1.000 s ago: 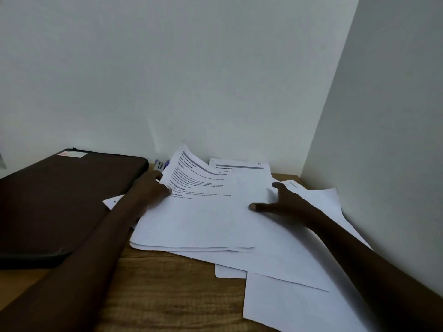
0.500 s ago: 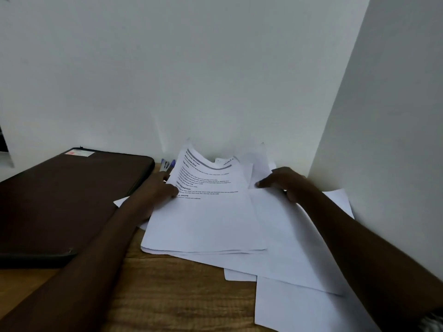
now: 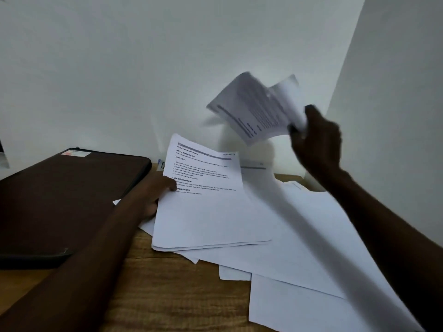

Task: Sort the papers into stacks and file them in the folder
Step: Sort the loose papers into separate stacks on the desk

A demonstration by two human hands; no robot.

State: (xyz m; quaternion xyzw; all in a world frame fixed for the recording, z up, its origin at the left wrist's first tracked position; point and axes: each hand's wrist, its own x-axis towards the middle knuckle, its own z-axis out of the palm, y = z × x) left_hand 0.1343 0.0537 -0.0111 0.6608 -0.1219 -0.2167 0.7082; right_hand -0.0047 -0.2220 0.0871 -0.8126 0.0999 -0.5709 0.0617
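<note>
A printed sheet (image 3: 254, 109) is held in the air by the right hand (image 3: 316, 140), whose fingers are closed on its right edge. The sheet is blurred and curled, so only a rough reading is possible. Its dark heading bar is seen along the lower left edge, so its long axis is judged to run from the hand toward the left, tilted, with the printed side turned to the person. The stack (image 3: 203, 212) lies lower and to the left of this sheet, well apart from it, on the tabletop (image 3: 155, 295). It is gripped at its left edge by the left hand (image 3: 153, 197): the thumb is laid on the top page, while the other fingers are hidden under the papers. The long axis of the stack runs from near to far, leaning a little to the right. Its heading is at the far end, which is bent upward toward the wall (image 3: 143, 68). Loose papers (image 3: 311, 236) are spread under the stack and to its right. The closed dark folder (image 3: 67, 200) lies flat at the left, just beside the left hand, which is the nearer one to it. The coming move is judged to be a descent of the sheet leftward. A turn will probably be needed so that its heading points far, like the stack.
</note>
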